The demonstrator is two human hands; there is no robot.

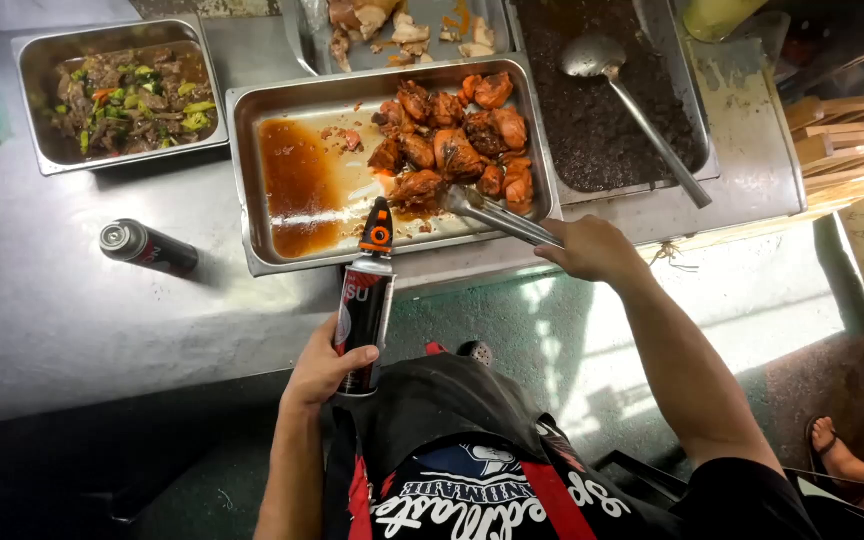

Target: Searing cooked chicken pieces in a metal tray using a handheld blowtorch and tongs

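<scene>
Left hand (324,368) wrapped around an upright gas torch can (366,305), its orange-and-black nozzle (379,228) at the near rim of a steel tray (248,180); right hand (592,248) closed on metal tongs (497,214) whose tips touch the browned chicken pieces (452,140) heaped in the tray's right half, beside pooled brown sauce (297,185). Likely hazards: the nozzle stands close to the tongs and just beside the right hand, so a flame could catch the fingers, and a spare can (148,246) lying on its side on the counter (72,320) to the left could roll.
</scene>
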